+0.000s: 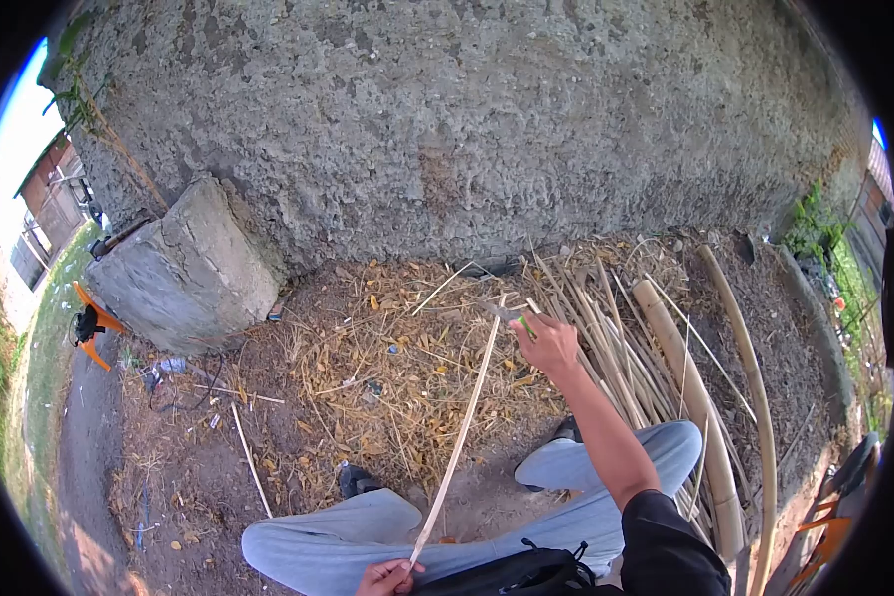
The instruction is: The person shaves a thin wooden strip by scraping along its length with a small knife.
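Note:
A long, pale bamboo strip (459, 442) slants up and away from my lap, between my knees. Its near end is pinched in the fingers of my left hand (385, 577), low in the view by my thigh. My right hand (546, 344) reaches forward, closed around a knife (503, 312) with a bit of green showing at the handle. The knife's blade lies across the strip close to its far end. Whether the edge bites into the strip I cannot tell.
Split bamboo strips (606, 348) lie in a pile on the right, beside thick bamboo poles (670, 358). Shavings and dry leaves (397, 368) cover the ground ahead. A rough wall (467, 129) rises behind them. On the left stands a concrete block (189, 268), with an orange-and-black object (94, 323) next to it.

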A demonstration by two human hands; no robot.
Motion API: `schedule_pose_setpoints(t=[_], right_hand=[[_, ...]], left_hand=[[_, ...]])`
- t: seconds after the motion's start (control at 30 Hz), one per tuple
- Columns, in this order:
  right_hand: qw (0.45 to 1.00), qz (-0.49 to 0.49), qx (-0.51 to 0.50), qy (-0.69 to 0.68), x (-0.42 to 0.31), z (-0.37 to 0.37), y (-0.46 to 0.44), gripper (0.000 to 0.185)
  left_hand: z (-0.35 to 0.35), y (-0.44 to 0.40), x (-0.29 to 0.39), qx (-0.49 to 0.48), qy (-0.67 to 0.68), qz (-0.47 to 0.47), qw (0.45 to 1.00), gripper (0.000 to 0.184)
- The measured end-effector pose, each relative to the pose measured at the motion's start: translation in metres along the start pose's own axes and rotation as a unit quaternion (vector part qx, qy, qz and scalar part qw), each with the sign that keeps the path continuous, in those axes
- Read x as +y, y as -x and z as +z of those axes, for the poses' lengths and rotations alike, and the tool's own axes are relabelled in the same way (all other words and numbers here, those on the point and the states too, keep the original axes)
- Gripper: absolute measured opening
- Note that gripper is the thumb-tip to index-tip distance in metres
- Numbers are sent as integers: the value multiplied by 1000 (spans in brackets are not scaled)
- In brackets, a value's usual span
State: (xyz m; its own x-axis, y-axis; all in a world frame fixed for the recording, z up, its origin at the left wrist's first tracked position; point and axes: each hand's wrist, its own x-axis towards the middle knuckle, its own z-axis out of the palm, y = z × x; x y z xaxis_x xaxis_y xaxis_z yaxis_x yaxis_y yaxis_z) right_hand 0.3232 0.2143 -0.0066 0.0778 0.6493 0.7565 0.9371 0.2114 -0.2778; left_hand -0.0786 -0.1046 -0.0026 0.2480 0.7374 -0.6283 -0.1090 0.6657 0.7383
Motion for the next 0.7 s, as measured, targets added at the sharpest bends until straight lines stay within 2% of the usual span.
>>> schedule_pose_setpoints(t=[0.03, 0.07, 0.1, 0.13, 0.17, 0.23, 0.27, 0.3, 0.33, 0.43, 0.57, 0.63, 0.7], right_hand=[[1000, 22, -5, -1, -4, -2, -4, 34], [962, 227, -151, 31, 4, -11, -15, 40], [961, 255, -109, 27, 24, -8, -16, 46], [967, 243, -56, 45, 45, -1, -15, 43], [968, 244, -53, 33, 52, -8, -18, 54], [928, 352, -43, -116, 74, -5, -23, 55], [929, 349, -46, -116, 74, -8, -22, 55], [842, 463, -56, -272, 51, -29, -31, 49], [717, 557, -62, -415, 32, -41, -37, 45], [733, 497, -112, -451, 6, -39, -27, 34], [720, 455, -129, -508, -25, -34, -27, 35], [742, 427, -137, -499, -38, -30, -30, 35], [753, 426, -133, -485, -43, -21, -30, 34]], left_hand=[[-7, 0, -8, -6, -11, 14, 1000, 27], [-13, 3, -15, -9, -21, 27, 999, 27], [-16, 11, -16, -4, -20, 27, 999, 27], [-17, 25, -14, 40, -24, -11, 999, 27], [-20, 36, -11, 84, -29, -50, 995, 27], [-25, 44, -3, 69, -35, -25, 997, 27], [-26, 45, 1, 79, -44, -10, 996, 28], [-26, 45, 5, 88, -53, 6, 995, 29], [-25, 44, 11, 94, -44, -4, 995, 31], [-25, 35, 12, 80, -69, -3, 994, 31], [-17, 34, 9, 105, -114, 27, 988, 32], [-12, 36, 10, 95, -126, 78, 984, 34], [-12, 36, 6, 97, -140, 86, 982, 34]])
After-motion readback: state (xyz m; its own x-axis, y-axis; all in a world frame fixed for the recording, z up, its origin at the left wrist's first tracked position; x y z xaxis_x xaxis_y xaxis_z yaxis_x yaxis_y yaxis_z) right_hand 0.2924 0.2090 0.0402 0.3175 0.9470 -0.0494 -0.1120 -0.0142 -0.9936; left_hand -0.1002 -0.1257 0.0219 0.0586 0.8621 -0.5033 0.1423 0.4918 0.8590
